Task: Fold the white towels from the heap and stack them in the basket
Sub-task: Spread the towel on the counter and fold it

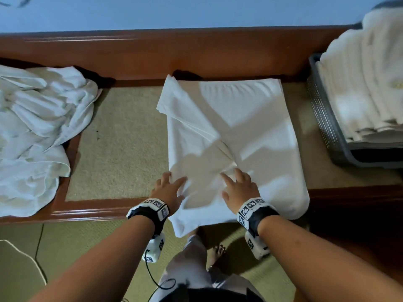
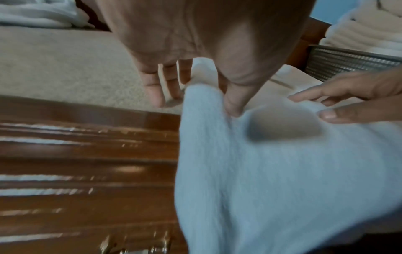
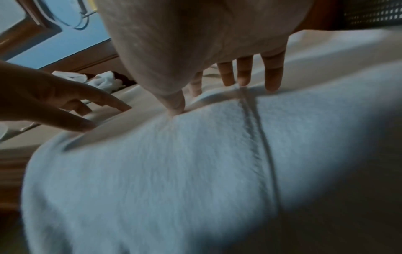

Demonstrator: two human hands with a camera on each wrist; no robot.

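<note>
- Leftmost, the heap (image 1: pixel 37 131) of white towels lies crumpled on the left end of the bench (image 1: pixel 122 138), spilling over its near edge; soft and limp, it should pull apart easily.
- Between heap and towel, the bench top offers open room for spreading cloth.
- The left hand (image 1: pixel 169 188) pinches the near left edge of the towel (image 1: pixel 235 131) between thumb and fingers.
- This towel is part-folded, its near end drooping over the bench's near rim; being floppy, it is best taken at corners.
- The right hand (image 1: pixel 238 188) rests flat on it, fingers spread, grasping nothing.
- Far right, the basket (image 1: pixel 325 118) holds a tall, leaning stack (image 1: pixel 366 83) — probably tippy.
</note>
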